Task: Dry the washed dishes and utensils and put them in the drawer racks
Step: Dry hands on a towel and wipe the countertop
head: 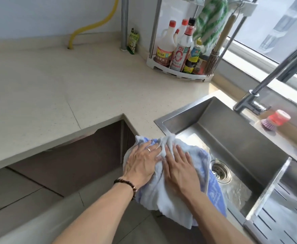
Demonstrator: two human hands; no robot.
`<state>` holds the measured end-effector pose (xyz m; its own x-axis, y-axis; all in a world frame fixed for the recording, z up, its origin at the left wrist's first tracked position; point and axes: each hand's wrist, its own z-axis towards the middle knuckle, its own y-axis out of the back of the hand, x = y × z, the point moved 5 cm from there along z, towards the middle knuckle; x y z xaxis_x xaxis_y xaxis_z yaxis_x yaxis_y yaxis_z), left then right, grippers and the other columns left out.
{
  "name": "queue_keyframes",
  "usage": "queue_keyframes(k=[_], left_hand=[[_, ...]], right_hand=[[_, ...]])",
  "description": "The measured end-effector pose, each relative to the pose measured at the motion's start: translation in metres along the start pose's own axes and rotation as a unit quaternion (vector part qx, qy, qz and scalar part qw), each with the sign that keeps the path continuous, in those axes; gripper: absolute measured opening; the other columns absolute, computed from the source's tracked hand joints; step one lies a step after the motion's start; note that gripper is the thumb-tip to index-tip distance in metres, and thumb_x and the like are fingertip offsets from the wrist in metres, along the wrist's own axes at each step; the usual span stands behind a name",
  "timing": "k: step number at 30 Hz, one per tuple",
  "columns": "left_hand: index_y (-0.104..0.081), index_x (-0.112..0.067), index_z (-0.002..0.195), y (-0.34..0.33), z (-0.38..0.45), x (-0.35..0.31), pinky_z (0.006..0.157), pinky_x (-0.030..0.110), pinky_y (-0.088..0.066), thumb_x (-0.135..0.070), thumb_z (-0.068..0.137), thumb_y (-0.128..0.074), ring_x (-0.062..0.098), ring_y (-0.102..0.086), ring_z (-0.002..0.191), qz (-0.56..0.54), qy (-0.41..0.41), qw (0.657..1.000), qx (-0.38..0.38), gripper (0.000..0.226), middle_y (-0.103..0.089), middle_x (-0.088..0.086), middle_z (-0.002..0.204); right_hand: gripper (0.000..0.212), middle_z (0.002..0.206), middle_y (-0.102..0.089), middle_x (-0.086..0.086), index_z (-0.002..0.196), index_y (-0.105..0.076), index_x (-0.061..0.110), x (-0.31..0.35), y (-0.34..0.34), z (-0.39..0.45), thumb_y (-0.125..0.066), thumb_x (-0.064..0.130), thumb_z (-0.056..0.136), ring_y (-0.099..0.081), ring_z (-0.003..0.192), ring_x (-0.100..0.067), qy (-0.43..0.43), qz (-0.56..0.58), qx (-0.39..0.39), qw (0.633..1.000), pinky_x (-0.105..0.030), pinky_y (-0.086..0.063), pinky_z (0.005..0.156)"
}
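Down at the front corner of the sink (193, 113), both hands lie on a pale blue towel (163, 196) that drapes over the edge of the bench (56, 88). Left hand (140, 161) rests flat, fingers straight, a ring on one finger and a bead bracelet (126, 184) at the wrist. Right hand (179, 169) presses beside it, fingers also straight. Whatever the towel wraps is hidden. No dish or utensil shows. Across the sink stand a faucet (267, 81) and a red-topped dish brush (274, 120); sauce bottles (181, 48) fill a corner rack (176, 72).
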<state>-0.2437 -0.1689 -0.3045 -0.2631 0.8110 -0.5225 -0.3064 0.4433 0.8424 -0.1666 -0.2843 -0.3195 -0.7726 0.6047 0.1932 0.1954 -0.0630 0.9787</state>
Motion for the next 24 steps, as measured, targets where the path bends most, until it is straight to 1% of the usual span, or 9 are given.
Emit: queue_keyframes(k=[3,6,8,11,14,16,20,22,24], left_hand=[[-0.064,-0.016,0.132,0.008,0.018,0.023,0.115,0.036,-0.033,-0.026,0.107,-0.042,0.021,-0.045,0.136,-0.054,0.062,0.997,-0.014,0.034,-0.060,-0.001,0.139],[-0.067,-0.008,0.116,0.022,0.021,0.033,0.098,0.035,-0.043,-0.021,0.107,-0.042,0.025,-0.057,0.113,-0.130,0.130,0.983,-0.027,0.030,-0.067,0.007,0.116],[-0.066,-0.012,0.105,0.040,0.014,0.034,0.084,0.029,-0.048,-0.019,0.107,-0.041,0.021,-0.062,0.097,-0.210,0.175,0.960,-0.063,0.026,-0.068,0.001,0.100],[-0.067,-0.023,0.101,0.083,-0.007,0.036,0.073,0.015,-0.047,-0.018,0.108,-0.040,0.005,-0.064,0.087,-0.327,0.228,0.907,-0.135,0.028,-0.069,-0.009,0.095],[-0.071,-0.027,0.092,0.137,-0.036,0.050,0.077,0.025,-0.048,-0.023,0.109,-0.041,0.009,-0.065,0.089,-0.433,0.295,0.827,-0.202,0.034,-0.072,-0.008,0.091],[-0.073,-0.026,0.089,0.178,-0.058,0.060,0.078,0.030,-0.051,-0.027,0.108,-0.044,0.014,-0.068,0.091,-0.485,0.327,0.773,-0.247,0.035,-0.075,-0.004,0.093],[-0.074,-0.020,0.085,0.257,-0.107,0.077,0.078,0.034,-0.056,-0.026,0.105,-0.052,0.017,-0.070,0.084,-0.526,0.352,0.700,-0.329,0.030,-0.077,-0.001,0.088],[-0.075,-0.019,0.085,0.295,-0.141,0.087,0.079,0.035,-0.056,-0.024,0.104,-0.053,0.019,-0.071,0.084,-0.529,0.358,0.675,-0.370,0.029,-0.078,0.001,0.089],[-0.075,-0.017,0.089,0.323,-0.177,0.098,0.080,0.036,-0.056,-0.023,0.103,-0.054,0.022,-0.069,0.084,-0.520,0.363,0.659,-0.405,0.026,-0.077,0.004,0.092]], right_hand=[[0.079,0.168,0.004,0.006,0.161,0.003,0.032,0.012,0.002,0.033,0.017,0.060,0.089,0.009,0.154,-0.013,0.023,0.013,0.016,1.000,-0.032,0.012,0.120],[0.063,0.169,-0.003,0.007,0.160,-0.002,0.033,0.020,0.004,0.044,-0.003,0.055,0.101,0.000,0.156,-0.017,0.051,0.056,0.068,0.995,-0.037,0.001,0.125],[0.070,0.167,-0.020,0.002,0.160,-0.008,0.030,0.034,0.020,0.044,-0.006,0.060,0.097,-0.019,0.153,-0.020,0.077,0.130,0.076,0.986,-0.040,-0.015,0.123],[0.068,0.157,-0.042,-0.004,0.161,-0.011,0.024,0.058,0.057,0.041,-0.017,0.060,0.103,-0.040,0.142,-0.019,0.052,0.236,0.030,0.970,-0.034,-0.024,0.118],[0.057,0.156,-0.042,-0.005,0.158,-0.026,0.019,0.079,0.082,0.040,-0.033,0.043,0.106,-0.038,0.141,-0.022,-0.011,0.237,-0.030,0.971,-0.030,-0.024,0.114],[0.054,0.152,-0.045,-0.010,0.153,-0.035,0.014,0.099,0.090,0.040,-0.038,0.040,0.106,-0.045,0.134,-0.026,-0.064,0.267,-0.001,0.962,-0.035,-0.033,0.109],[0.050,0.103,-0.074,-0.011,0.107,-0.070,0.002,0.188,0.098,0.045,-0.047,0.046,0.098,-0.068,0.097,-0.029,-0.066,0.441,0.155,0.881,-0.045,-0.054,0.092],[0.036,0.099,-0.075,-0.012,0.095,-0.075,0.006,0.247,0.109,0.040,-0.058,0.038,0.095,-0.071,0.095,-0.028,-0.053,0.504,0.217,0.835,-0.045,-0.057,0.090],[0.025,0.098,-0.075,-0.016,0.093,-0.075,0.002,0.297,0.117,0.038,-0.066,0.026,0.092,-0.071,0.096,-0.034,-0.028,0.519,0.245,0.818,-0.051,-0.056,0.089]])
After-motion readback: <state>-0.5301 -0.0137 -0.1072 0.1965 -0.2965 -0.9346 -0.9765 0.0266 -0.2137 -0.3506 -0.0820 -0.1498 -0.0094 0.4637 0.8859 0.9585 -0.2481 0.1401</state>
